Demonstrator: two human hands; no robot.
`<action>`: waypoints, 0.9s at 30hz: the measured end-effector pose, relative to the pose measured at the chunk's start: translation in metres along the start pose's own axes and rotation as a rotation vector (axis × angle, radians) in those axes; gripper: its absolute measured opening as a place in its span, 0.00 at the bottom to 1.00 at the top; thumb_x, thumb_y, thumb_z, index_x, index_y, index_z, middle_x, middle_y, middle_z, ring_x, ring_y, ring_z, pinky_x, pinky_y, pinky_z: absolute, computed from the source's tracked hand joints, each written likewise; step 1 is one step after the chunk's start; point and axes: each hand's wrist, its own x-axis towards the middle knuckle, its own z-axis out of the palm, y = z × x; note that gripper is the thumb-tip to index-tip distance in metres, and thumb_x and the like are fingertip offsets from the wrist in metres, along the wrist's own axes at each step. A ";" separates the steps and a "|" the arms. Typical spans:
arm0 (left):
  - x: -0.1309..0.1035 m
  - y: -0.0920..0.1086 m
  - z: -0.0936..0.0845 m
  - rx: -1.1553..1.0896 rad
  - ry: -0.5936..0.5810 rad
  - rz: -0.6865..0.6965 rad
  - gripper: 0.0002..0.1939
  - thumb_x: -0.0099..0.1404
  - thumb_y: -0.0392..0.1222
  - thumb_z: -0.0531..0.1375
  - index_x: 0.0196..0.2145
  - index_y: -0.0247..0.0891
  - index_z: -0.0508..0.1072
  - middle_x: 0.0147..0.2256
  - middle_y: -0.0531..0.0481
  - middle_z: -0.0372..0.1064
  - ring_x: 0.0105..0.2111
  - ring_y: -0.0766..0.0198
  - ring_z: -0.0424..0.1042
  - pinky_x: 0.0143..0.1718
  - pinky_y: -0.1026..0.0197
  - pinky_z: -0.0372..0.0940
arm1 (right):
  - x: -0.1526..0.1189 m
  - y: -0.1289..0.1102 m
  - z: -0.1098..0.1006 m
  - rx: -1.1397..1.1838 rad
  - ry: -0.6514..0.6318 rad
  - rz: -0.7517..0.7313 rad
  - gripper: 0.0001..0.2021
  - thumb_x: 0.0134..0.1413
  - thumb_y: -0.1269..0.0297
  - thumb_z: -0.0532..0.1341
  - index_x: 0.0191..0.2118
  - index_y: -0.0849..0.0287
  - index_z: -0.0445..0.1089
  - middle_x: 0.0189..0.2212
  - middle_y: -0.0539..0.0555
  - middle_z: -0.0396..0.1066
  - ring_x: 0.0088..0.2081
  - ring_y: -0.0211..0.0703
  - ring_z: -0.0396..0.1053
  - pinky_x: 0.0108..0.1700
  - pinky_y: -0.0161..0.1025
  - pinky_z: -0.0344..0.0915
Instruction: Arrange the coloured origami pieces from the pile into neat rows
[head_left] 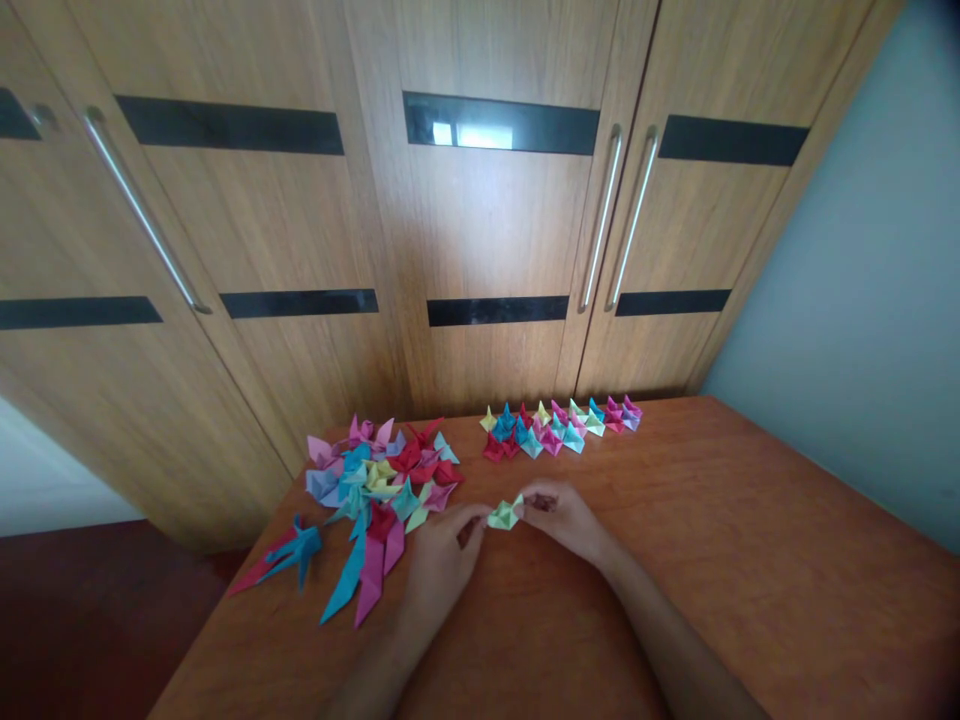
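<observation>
A small pale green origami boat [504, 515] is held just above or on the table, pinched from both ends. My left hand [448, 550] grips its left tip between thumb and fingers. On the other side, my right hand [561, 515] pinches the right tip. Beyond the hands, rows of similar small origami boats [551, 437] in yellow, blue, red, pink and green stand near the table's back edge. Left of my left hand lies a heap of colourful folded paper pieces [382, 470], some shaped like birds.
The brown wooden table [712, 520] reaches toward the right. A blue and red folded paper piece [300, 545] lies near its left edge. Behind the table rises a wooden wardrobe [495, 230] with metal handles, and a pale wall [855, 300] stands at the right.
</observation>
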 end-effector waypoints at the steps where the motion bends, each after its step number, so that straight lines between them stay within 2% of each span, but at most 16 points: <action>1: -0.001 0.000 0.001 -0.020 0.012 -0.029 0.10 0.62 0.38 0.54 0.37 0.42 0.75 0.36 0.51 0.76 0.35 0.62 0.73 0.38 0.62 0.66 | 0.000 -0.002 0.000 -0.012 -0.005 0.001 0.15 0.48 0.52 0.62 0.29 0.61 0.72 0.24 0.49 0.68 0.27 0.35 0.62 0.30 0.32 0.59; 5: -0.003 -0.001 0.006 -0.151 0.041 -0.132 0.12 0.61 0.40 0.55 0.42 0.40 0.73 0.34 0.51 0.75 0.32 0.63 0.73 0.35 0.63 0.66 | -0.001 -0.009 -0.010 -0.003 -0.032 0.029 0.15 0.48 0.52 0.62 0.29 0.61 0.72 0.22 0.49 0.67 0.25 0.35 0.61 0.27 0.31 0.57; 7: -0.004 -0.002 0.010 -0.234 0.015 -0.160 0.14 0.61 0.40 0.54 0.45 0.39 0.71 0.34 0.51 0.75 0.31 0.64 0.73 0.33 0.63 0.66 | -0.001 -0.011 -0.021 -0.029 0.057 0.032 0.15 0.47 0.51 0.62 0.28 0.61 0.71 0.22 0.48 0.66 0.25 0.35 0.61 0.28 0.32 0.57; 9: -0.006 -0.002 0.015 -0.278 -0.040 -0.160 0.15 0.61 0.38 0.53 0.45 0.39 0.71 0.32 0.51 0.75 0.29 0.64 0.72 0.32 0.64 0.66 | 0.000 -0.009 -0.036 -0.074 0.232 0.030 0.16 0.48 0.50 0.61 0.26 0.61 0.69 0.21 0.48 0.65 0.25 0.36 0.61 0.28 0.32 0.57; 13: -0.011 -0.001 0.021 -0.260 -0.154 -0.101 0.12 0.60 0.35 0.53 0.37 0.40 0.74 0.30 0.52 0.75 0.29 0.65 0.71 0.32 0.66 0.64 | -0.002 0.007 -0.074 -0.182 0.686 0.088 0.20 0.48 0.47 0.58 0.28 0.62 0.68 0.23 0.52 0.68 0.26 0.39 0.63 0.28 0.33 0.58; 15: -0.011 -0.001 0.022 -0.253 -0.174 -0.093 0.12 0.60 0.35 0.53 0.36 0.40 0.75 0.30 0.52 0.75 0.29 0.66 0.71 0.32 0.66 0.63 | -0.003 0.018 -0.092 -0.273 0.827 0.180 0.21 0.48 0.46 0.58 0.32 0.64 0.70 0.26 0.55 0.71 0.27 0.41 0.66 0.29 0.34 0.59; 16: -0.011 -0.001 0.021 -0.253 -0.176 -0.098 0.12 0.60 0.35 0.52 0.36 0.39 0.75 0.30 0.52 0.75 0.29 0.66 0.71 0.32 0.66 0.63 | -0.003 0.024 -0.100 -0.346 0.855 0.235 0.21 0.48 0.47 0.58 0.33 0.63 0.71 0.27 0.56 0.72 0.28 0.43 0.67 0.30 0.34 0.59; 21: -0.010 0.001 0.017 -0.238 -0.194 -0.096 0.12 0.59 0.34 0.52 0.36 0.39 0.75 0.29 0.52 0.75 0.29 0.65 0.71 0.32 0.66 0.63 | 0.001 0.041 -0.121 -0.751 0.719 0.440 0.15 0.52 0.54 0.55 0.33 0.58 0.74 0.31 0.57 0.75 0.36 0.48 0.71 0.34 0.35 0.60; 27: -0.010 0.003 0.015 -0.233 -0.214 -0.069 0.12 0.60 0.34 0.52 0.35 0.39 0.75 0.30 0.52 0.75 0.29 0.65 0.71 0.34 0.65 0.63 | 0.013 0.040 -0.117 -0.994 0.592 0.667 0.19 0.55 0.50 0.51 0.42 0.55 0.73 0.36 0.63 0.74 0.38 0.54 0.72 0.35 0.41 0.62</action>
